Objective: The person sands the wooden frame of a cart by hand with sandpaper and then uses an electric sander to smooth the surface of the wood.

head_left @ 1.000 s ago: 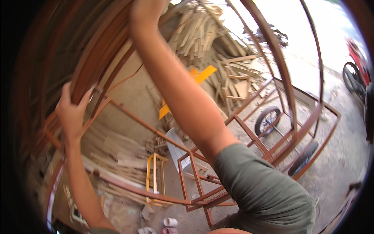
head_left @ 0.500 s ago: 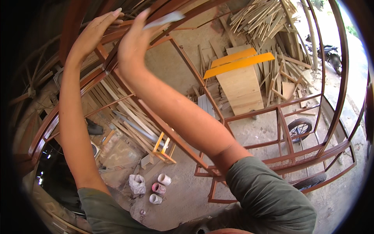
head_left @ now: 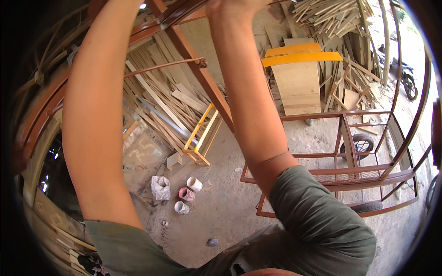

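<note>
1. Both arms were raised overhead to the red-brown metal frame (head_left: 202, 80). The right hand (head_left: 235, 5) was only partly in view at the top edge, looked clenched on sth at the frame, but I couldn't tell what or how tight.
2. The left hand was out of view past the top edge, so its grip couldn't be told.
3. Below the grip, a thin curved rod (head_left: 161, 66) joined the slanted bar at a small bolt.
4. Judgement: keep wrists straight and pull along the bar, not across it.
5. Far below the grip sat paint tins (head_left: 186, 194) and a timber pile (head_left: 170, 103); footing needed care.
</note>
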Available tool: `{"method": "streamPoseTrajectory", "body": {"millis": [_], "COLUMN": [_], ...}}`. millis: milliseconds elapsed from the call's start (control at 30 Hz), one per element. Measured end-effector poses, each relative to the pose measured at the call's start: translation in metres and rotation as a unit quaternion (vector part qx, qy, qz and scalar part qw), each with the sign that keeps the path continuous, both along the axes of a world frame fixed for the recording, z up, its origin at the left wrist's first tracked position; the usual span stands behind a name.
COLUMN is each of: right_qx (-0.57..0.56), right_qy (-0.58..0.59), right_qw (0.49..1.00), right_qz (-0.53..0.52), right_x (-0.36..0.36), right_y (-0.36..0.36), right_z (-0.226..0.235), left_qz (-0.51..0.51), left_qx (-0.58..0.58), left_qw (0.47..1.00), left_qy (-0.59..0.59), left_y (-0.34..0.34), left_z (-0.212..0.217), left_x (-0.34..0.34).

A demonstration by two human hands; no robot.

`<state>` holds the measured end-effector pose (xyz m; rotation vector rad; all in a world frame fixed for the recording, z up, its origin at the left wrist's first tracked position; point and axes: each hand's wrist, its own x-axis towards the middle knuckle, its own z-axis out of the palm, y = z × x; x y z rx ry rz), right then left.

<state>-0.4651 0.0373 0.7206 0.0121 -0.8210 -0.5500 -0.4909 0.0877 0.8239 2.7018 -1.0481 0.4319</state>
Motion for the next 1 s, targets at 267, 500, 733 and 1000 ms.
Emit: {"method": "streamPoseTrajectory", "body": {"millis": [267, 500, 733, 1000], "right_qx": [0.127, 0.059, 0.030, 0.016], "right_qy": [-0.121, -0.102, -0.101, -0.105], "right_qw": [0.982, 0.993, 0.992, 0.973], "right_qz": [-0.066, 0.026, -0.069, -0.204], "right_x": [0.088, 0.045, 0.056, 0.101], "right_y": [0.043, 0.037, -0.009, 0.025], "right_z": [0.012, -0.016, 0.006, 0.007], "left_qz": [-0.095, -0.081, -0.125, -0.083], "left_qx": [0.064, 0.042, 0.048, 0.023], "left_qw": [0.993, 0.996, 0.991, 0.989], "left_qy": [0.006, -0.002, 0.006, 0.117], "left_y": [0.003, 0.003, -0.013, -0.012], "left_z": [0.009, 0.011, 0.008, 0.029], "left_x": [0.016, 0.029, 0.011, 0.039]}}
